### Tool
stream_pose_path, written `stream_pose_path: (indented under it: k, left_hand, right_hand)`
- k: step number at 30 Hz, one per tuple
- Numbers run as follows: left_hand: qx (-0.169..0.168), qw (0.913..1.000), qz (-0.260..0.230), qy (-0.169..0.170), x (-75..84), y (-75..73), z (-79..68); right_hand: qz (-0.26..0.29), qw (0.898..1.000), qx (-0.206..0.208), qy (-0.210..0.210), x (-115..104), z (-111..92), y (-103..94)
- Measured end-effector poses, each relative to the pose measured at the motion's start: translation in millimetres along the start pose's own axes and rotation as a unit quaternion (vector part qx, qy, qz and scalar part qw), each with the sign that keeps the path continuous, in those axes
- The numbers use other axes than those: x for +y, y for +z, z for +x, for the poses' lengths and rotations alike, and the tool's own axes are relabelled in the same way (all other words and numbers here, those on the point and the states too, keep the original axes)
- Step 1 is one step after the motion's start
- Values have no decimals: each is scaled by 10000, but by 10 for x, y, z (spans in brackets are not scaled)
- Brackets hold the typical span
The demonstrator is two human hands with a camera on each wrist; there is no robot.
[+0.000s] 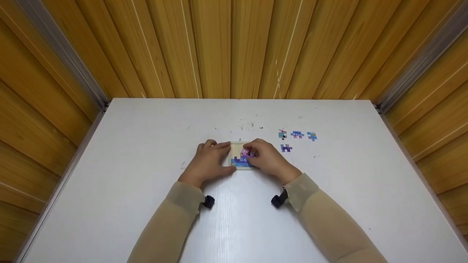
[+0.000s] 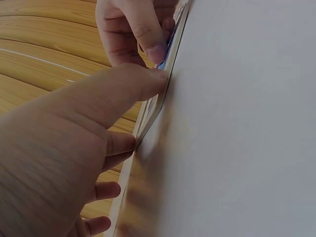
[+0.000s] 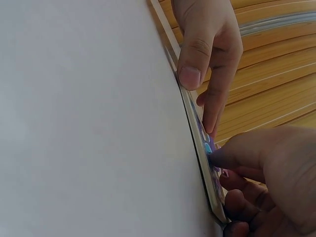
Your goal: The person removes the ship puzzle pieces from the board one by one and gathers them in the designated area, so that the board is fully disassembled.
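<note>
A small framed puzzle tray [image 1: 236, 145] lies on the white table between both hands. Blue and purple puzzle pieces [image 1: 239, 163] fill its near part, and bare pale backing shows at the upper left. My left hand [image 1: 208, 162] holds the tray's left side, thumb at the near edge and index finger at the far corner. Over the tray's right part, my right hand [image 1: 268, 157] pinches a pink puzzle piece [image 1: 245, 152], partly hidden by the fingers. In the right wrist view the right thumb [image 3: 237, 150] is right down at the puzzle surface.
Several loose puzzle pieces lie right of the tray: a row with a blue piece [image 1: 297, 134] and a blue-yellow piece [image 1: 312, 136], and a purple piece [image 1: 286, 148] nearer. Small dark specks mark the table [image 1: 164, 120] beyond the tray. Wood-look panels [image 1: 215, 47] stand behind it.
</note>
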State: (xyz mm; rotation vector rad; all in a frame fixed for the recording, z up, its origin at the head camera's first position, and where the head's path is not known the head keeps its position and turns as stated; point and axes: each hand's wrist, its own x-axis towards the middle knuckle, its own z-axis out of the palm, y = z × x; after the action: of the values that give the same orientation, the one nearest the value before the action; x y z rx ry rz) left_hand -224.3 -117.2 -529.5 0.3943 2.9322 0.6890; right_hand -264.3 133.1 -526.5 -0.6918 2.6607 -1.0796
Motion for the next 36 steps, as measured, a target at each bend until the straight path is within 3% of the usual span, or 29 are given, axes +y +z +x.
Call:
stream_pose_path:
  k: [10,17,36]
  left_hand:
    - [-41,10000,48,-28,9,5,-2]
    - [-28,9997,158,176,-27,36,13]
    - [16,10000,32,75,-10,12,-4]
  right_hand:
    - [-187,9996,-176,-69,18,-11,1]
    - [-269,9995,-133,-101,23,-24,8]
    - [-269,9992,-288,-80,18,-17,-16]
